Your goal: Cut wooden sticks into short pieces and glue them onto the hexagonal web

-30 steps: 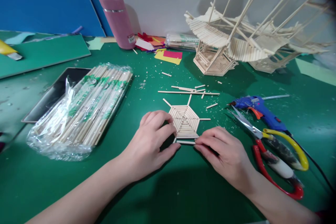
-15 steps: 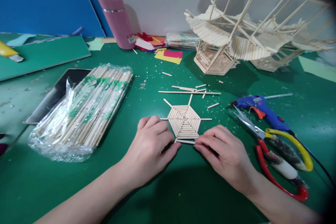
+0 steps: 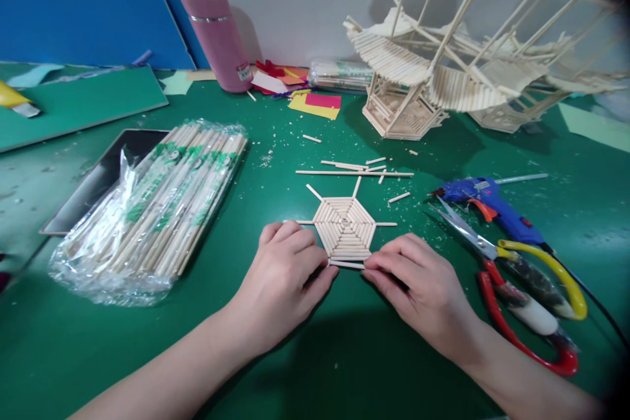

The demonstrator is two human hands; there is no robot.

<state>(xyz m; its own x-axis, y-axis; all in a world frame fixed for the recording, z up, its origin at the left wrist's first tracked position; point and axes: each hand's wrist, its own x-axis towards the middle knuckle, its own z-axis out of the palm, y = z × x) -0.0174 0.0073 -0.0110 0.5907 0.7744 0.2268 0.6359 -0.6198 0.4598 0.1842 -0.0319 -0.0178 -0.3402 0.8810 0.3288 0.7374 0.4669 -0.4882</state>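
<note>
A hexagonal web of thin wooden sticks (image 3: 344, 230) lies flat on the green table, with spokes jutting past its edge. Along its near side runs a short wooden stick (image 3: 347, 265), a narrow gap apart from the packed rows. My left hand (image 3: 288, 269) pinches this stick's left end between thumb and fingers. At the other end, my right hand (image 3: 416, 275) is closed on it in the same way. The fingertips hide both stick ends and the spokes there.
Loose sticks (image 3: 354, 173) and offcuts lie behind the web. Scissors (image 3: 485, 246) and a blue glue gun (image 3: 492, 200) are at right. A bag of sticks (image 3: 162, 203) lies left; a pink flask (image 3: 216, 39) and a stick-built pavilion model (image 3: 403, 92) stand behind.
Both hands stay in nearly the same place on the short stick. The view has shifted very slightly, and slightly more of the left spoke shows above my left hand.
</note>
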